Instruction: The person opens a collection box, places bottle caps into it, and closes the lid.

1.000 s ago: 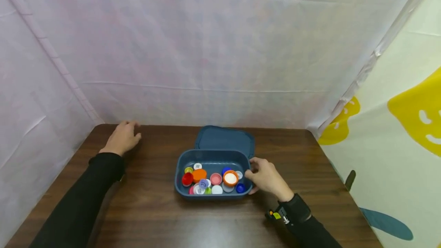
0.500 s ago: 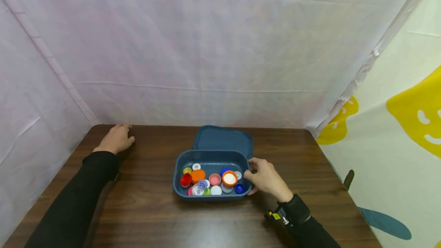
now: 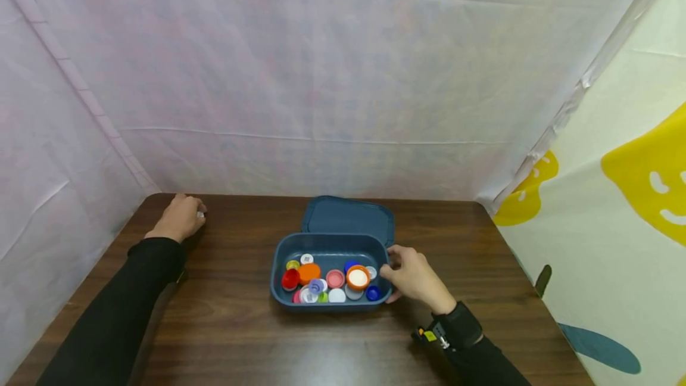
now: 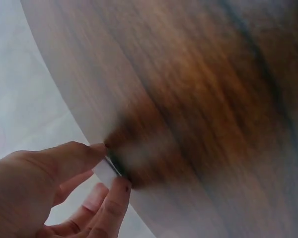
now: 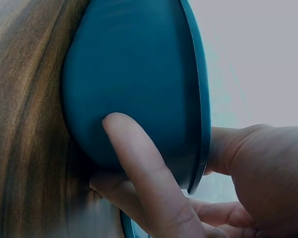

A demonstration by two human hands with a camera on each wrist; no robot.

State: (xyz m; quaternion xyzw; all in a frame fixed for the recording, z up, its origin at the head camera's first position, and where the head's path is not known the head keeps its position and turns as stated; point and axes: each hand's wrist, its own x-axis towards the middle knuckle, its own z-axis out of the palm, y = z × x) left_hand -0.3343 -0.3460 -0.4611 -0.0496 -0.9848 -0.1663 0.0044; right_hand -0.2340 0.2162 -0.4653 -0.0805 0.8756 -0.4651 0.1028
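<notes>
At the table's far left corner my left hand (image 3: 179, 218) pinches a small white cap (image 3: 200, 214) between thumb and fingertips, right against the wood. In the left wrist view only the thin edge of that cap (image 4: 113, 166) shows. My right hand (image 3: 417, 279) grips the right end of a dark blue plastic box (image 3: 333, 307), thumb at the rim and fingers along the outer wall (image 5: 134, 74). Inside the box lie several bottle caps, among them an orange cap (image 3: 309, 273), a red cap (image 3: 290, 279), a pink cap (image 3: 335, 279) and a blue cap (image 3: 373, 293).
Behind the box lies its dark blue lid (image 3: 348, 216), flat on the brown wooden table (image 3: 236, 338). White cloth (image 3: 321, 76) hangs along the table's back edge and left side. Cloth with yellow shapes (image 3: 654, 171) hangs on the right.
My left hand has moved a little left, and its fingers have closed on the small white cap. The right hand keeps its grip on the box.
</notes>
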